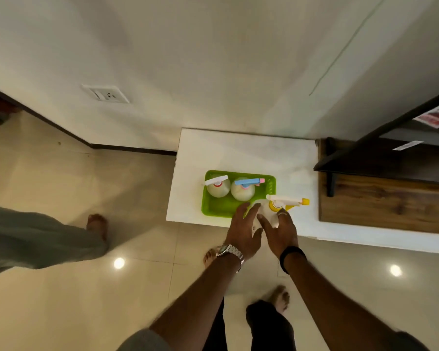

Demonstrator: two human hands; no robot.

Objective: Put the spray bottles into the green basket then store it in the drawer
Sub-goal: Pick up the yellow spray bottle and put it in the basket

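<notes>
From above, the green basket sits on the white cabinet top, near its front edge. Two spray bottles stand inside it: one with a white trigger and one with a blue trigger. The yellow-capped spray bottle is at the basket's right front corner, gripped by the right hand. The left hand, fingers spread open, rests against the bottle's side and over the basket rim.
</notes>
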